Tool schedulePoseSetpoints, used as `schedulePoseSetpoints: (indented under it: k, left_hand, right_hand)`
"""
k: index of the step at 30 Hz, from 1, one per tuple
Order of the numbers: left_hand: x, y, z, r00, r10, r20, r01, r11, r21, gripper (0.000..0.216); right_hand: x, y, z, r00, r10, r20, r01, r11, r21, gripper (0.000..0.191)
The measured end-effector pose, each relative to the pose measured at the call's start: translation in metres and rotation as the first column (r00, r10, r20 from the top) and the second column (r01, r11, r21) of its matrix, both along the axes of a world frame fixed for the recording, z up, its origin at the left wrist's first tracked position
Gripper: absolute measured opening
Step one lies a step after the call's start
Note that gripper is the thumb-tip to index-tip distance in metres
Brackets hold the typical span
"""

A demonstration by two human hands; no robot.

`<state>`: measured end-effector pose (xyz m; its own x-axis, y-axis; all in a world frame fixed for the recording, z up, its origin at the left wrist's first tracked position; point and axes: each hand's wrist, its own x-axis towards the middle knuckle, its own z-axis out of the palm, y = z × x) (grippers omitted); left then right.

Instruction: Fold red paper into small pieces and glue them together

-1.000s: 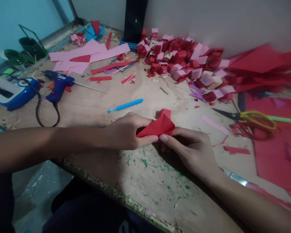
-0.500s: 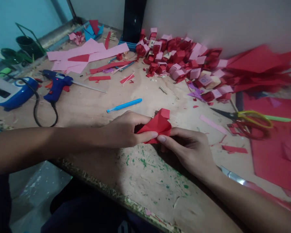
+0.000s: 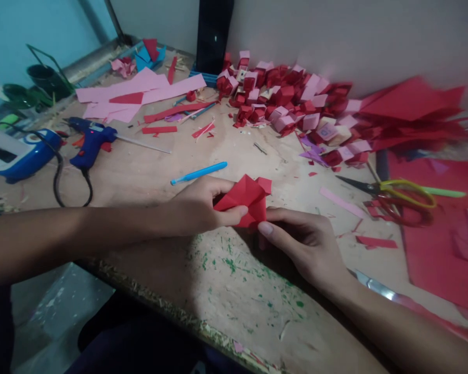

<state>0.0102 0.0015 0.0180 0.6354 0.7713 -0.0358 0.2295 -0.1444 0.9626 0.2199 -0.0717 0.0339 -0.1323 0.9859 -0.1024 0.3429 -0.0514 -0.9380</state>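
A piece of folded red paper [image 3: 253,200], creased and with raised flaps, is held just above the table. My left hand [image 3: 203,208] is closed on its left side, thumb lying on the front face and the other fingers hidden behind. From the right, my right hand [image 3: 306,239] pinches the lower right edge between thumb and fingers; its lower fingers are partly hidden. Just beyond the left hand lies a blue pen [image 3: 198,173]. Scissors [image 3: 390,195] with yellow and red handles rest to the right, and a knife with a metal blade [image 3: 374,285] lies near my right forearm.
A blue glue gun [image 3: 90,140] and its cord lie at left. Pink paper strips [image 3: 140,91] are behind it. Many small red and pink paper pieces [image 3: 284,96] are heaped along the wall. Red sheets [image 3: 444,234] cover the right side. A dark phone [image 3: 214,36] stands at the back.
The red paper has shifted slightly, and its creased face now shows flatter and more fully. My right thumb has slid from the front face to the lower right edge.
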Motion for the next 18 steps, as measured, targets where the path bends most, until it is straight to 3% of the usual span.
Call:
schedulePoseSetpoints:
  k: [13,18]
  left_hand:
    - [0.0000,0.0021,-0.0057,0.999,0.034,0.038,-0.031,0.997,-0.076,0.016]
    - [-0.0015,0.0003,0.0009,0.996,-0.037,0.079,0.047,0.990,-0.133,0.014]
  right_hand:
    - [-0.0031,-0.0003,-0.0043,0.998,-0.064,-0.025,0.062,0.996,-0.071,0.030]
    - [-0.0037,0.0003,-0.0029,0.998,-0.063,0.010,0.063,0.997,-0.046,0.032]
